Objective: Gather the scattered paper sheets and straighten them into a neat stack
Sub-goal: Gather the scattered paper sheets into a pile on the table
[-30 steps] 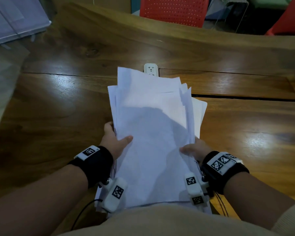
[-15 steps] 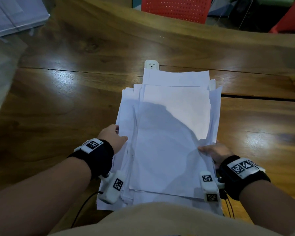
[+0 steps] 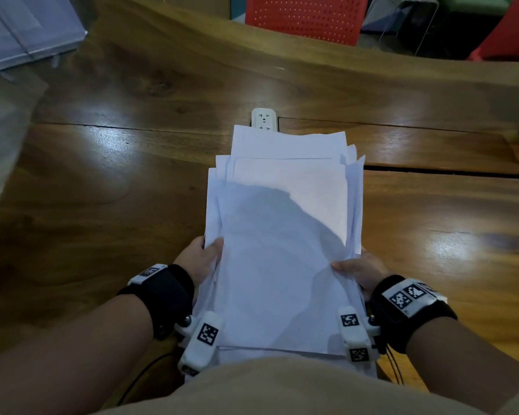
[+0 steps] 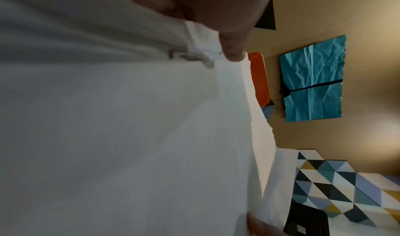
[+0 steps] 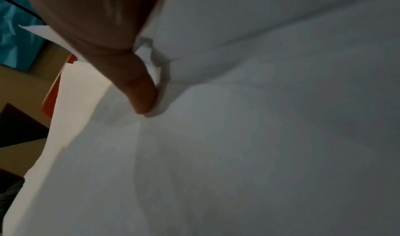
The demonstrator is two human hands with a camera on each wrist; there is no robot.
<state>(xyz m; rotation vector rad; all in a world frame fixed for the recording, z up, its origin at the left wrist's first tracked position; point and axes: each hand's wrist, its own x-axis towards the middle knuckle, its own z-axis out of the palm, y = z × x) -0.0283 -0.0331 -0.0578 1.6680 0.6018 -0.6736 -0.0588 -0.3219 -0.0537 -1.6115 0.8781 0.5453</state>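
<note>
Two hands hold the sheaf of paper sheets (image 3: 285, 250) by its long sides close to the body: the left hand (image 3: 198, 262) and the right hand (image 3: 361, 271) each lay a thumb on the top sheet, the other fingers hidden beneath. The unevenly fanned sheets stretch away over the wooden table (image 3: 117, 181). Their far edge overlaps a white power socket (image 3: 263, 118).
</note>
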